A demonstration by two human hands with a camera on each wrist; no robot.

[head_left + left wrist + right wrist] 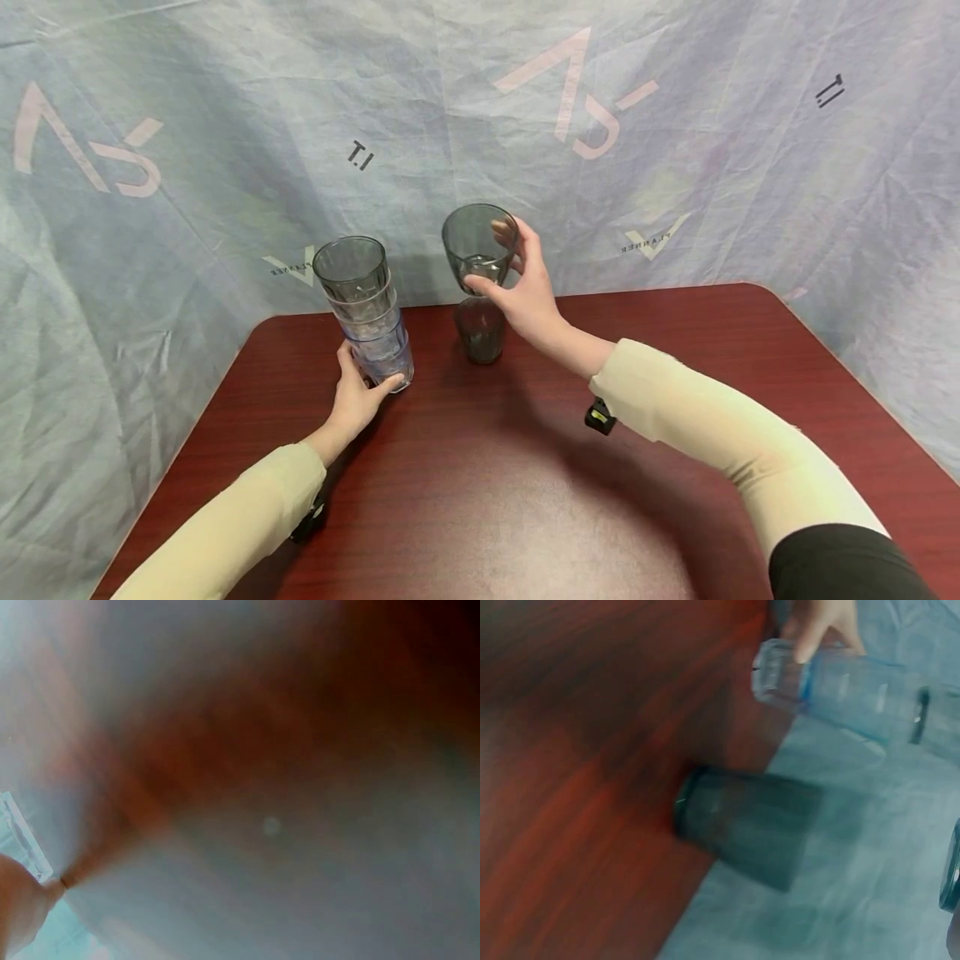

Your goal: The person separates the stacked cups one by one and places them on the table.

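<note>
My left hand (358, 404) grips the bottom of a tall stack of nested tumblers (367, 312), grey at the top, clear in the middle, bluish lower down. The right wrist view also shows the stack (840, 686), with the left thumb across its lower part. My right hand (528, 292) holds a smoky grey tumbler (468, 237), thumb on the near side and fingers round the far side. Below it, a second smoky grey tumbler (482, 333) stands upright on the table. The right wrist view shows a gap between this standing tumbler (742, 821) and the held one (952, 874).
The dark red wooden table (480, 483) has rounded far corners. Close behind it hangs a wrinkled pale cloth (420, 100) with printed letters. Most of the left wrist view is blurred; a bit of clear tumbler (26, 840) shows at its left edge.
</note>
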